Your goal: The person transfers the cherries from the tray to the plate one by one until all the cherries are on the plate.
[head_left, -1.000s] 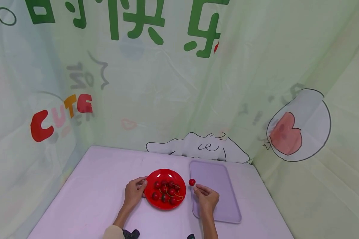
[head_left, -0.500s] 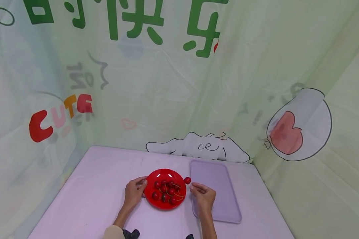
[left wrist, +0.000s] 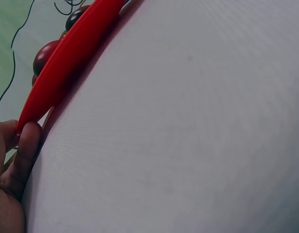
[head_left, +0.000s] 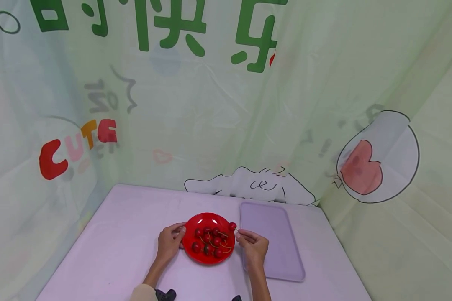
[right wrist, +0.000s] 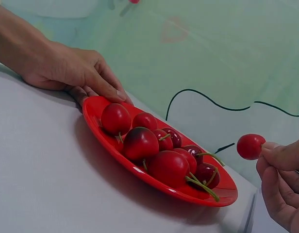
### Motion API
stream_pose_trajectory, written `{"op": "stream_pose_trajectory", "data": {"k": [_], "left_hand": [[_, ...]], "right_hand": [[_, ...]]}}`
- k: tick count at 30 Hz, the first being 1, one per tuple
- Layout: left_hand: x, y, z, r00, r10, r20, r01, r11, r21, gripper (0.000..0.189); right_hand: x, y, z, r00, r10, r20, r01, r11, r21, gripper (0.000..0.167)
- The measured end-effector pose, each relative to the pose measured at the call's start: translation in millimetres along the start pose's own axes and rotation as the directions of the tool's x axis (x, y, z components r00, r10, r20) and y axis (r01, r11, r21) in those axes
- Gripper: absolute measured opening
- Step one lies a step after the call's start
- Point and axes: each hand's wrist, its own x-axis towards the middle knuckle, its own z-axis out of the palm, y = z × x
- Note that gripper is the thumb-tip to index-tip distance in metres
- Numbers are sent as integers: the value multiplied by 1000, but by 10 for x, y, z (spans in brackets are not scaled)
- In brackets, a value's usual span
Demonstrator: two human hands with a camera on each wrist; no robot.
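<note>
A round red plate (head_left: 208, 260) bears several red cherries (head_left: 207, 239), some with green stems. My left hand (head_left: 168, 241) grips the plate's left rim, thumb on top and fingers below; the left wrist view shows a finger under the raised edge of the plate (left wrist: 67, 73). Between thumb and fingers, my right hand (head_left: 254, 249) pinches a single cherry (head_left: 232, 226) by its stem end. In the head view that cherry overlaps the plate's right rim. The right wrist view shows the held cherry (right wrist: 250, 146) up in the air, apart from the plate.
A shallow light purple tray (head_left: 282, 251) lies right of the plate, partly behind my right hand and forearm. A pale cloth covers the table (head_left: 109, 246). Printed curtains (head_left: 211, 125) hang close behind the table and at both sides.
My right hand has moved left with the cherry, from over the tray's left edge to the plate's right rim. The left hand and the plate have stayed in place.
</note>
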Motion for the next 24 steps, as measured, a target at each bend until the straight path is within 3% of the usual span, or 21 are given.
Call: {"op": "stream_pose_trajectory", "data": {"k": [11, 24], "left_hand": [[1, 12, 4, 1000, 1, -3, -1, 1000, 5, 31], [-4, 32, -2, 1000, -2, -1, 2, 1000, 3, 31]], "right_hand": [[17, 38, 50, 997, 21, 79, -19, 1000, -25, 24], [-110, -51, 216, 989, 30, 143, -24, 999, -46, 24]]}}
